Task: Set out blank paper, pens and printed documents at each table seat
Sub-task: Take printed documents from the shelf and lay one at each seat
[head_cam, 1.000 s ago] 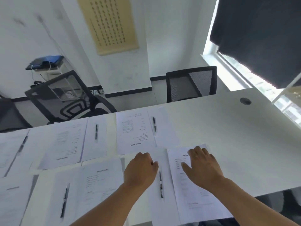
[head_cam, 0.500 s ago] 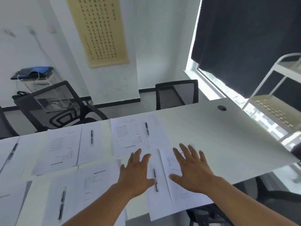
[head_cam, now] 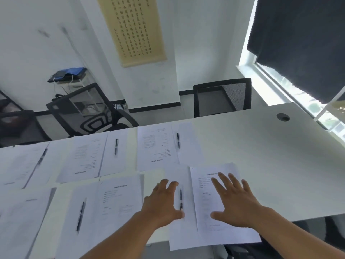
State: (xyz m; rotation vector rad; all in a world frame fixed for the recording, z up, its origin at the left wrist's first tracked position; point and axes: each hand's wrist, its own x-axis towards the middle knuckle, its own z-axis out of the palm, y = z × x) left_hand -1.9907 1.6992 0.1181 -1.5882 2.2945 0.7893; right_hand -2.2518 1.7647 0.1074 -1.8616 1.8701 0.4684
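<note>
Pen [head_cam: 180, 199] lies between both spread hands, left hand [head_cam: 162, 204] seemingly touching it, right hand [head_cam: 235, 202] empty.

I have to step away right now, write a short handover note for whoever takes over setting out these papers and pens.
Left hand: open, fingers spread over the blank sheet, beside the pen.
Right hand: open, fingers spread over the printed document.
Neither hand grips anything.
This near set's bottom edges overhang the table edge.
Done: sets with pens lie to the left, near row and far row, including the far set just ahead.
Left: square up this set if needed. The table's right end, with the black chair behind it, shows no set yet.
</note>
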